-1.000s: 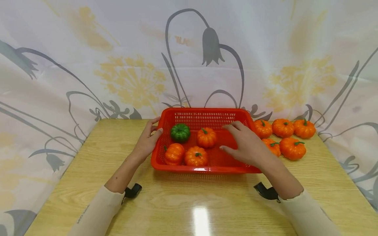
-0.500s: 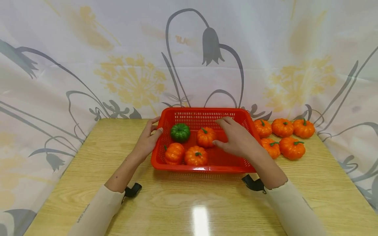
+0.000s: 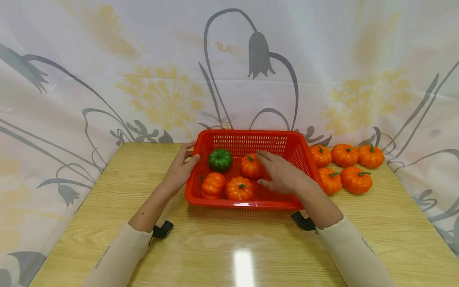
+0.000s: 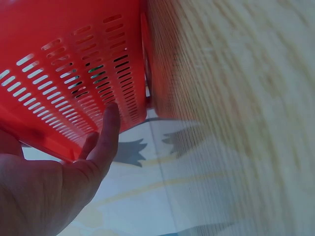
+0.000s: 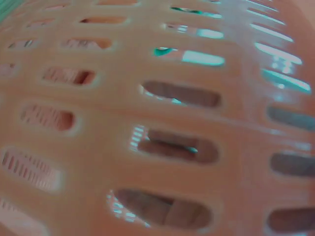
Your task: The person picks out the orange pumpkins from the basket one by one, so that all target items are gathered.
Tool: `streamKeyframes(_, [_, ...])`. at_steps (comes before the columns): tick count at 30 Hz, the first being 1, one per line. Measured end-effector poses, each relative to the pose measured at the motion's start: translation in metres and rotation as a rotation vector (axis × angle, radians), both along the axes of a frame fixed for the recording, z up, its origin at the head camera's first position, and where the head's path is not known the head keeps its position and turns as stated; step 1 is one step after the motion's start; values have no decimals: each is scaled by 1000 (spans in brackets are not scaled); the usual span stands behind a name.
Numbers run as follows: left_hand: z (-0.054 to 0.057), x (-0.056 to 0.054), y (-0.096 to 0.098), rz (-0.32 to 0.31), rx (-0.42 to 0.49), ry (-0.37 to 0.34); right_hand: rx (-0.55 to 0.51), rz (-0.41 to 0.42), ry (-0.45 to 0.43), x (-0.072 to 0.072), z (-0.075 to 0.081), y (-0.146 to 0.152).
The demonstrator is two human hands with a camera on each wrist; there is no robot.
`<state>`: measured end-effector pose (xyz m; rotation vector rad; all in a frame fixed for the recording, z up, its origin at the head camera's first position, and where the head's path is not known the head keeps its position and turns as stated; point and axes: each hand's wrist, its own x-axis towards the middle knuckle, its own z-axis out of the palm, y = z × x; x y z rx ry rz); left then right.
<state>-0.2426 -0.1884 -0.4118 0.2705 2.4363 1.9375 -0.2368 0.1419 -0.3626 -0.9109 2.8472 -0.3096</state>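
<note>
Hovering at the right flank of a glossy orange pumpkin (image 3: 250, 169), the fingers of my right hand (image 3: 283, 173) are loosely extended, thumb apart on the near side, grasping nothing I can make out. Whether a fingertip touches the skin I cannot tell; my right wrist view gives only blurred, slotted plastic. That pumpkin lies just left of those fingers, inside the red basket (image 3: 276, 205), and I judge that leftward offset to be what any hold on it depends on. It is squat and round, so I read no clear long axis; its green stem leans far and left. My right hand is the nearer one. My left hand (image 3: 181, 167) grips the basket's left rim, thumb over it, fingers along the outer wall. Farther left inside sits a green pumpkin (image 3: 220, 160); on the near side are a tipped orange pumpkin (image 3: 212, 187) and an upright orange pumpkin (image 3: 238, 191). Outside, right of the basket, five orange pumpkins (image 3: 356, 181) rest on the wooden table (image 3: 211, 243).
</note>
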Motion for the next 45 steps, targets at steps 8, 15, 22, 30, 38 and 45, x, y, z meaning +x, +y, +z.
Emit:
streamKeyframes(8, [3,0,1,7,-1,-3,56,42,-51,5,-3,0])
streamKeyframes(15, [3,2,1,10,3,-8,43,55,-9,5,-3,-1])
streamKeyframes(22, [0,2,3,5,23,-3,-6,48,44,13,11,8])
streamKeyframes(30, [1,1,3,13,25,-4,-1,94,46,23,39,15])
streamKeyframes(38, [3,1,2,12,16,-6,100,108,3,4,63,6])
streamKeyframes(45, [2,1,3,14,15,-8,130,117,-78,-34,49,-9])
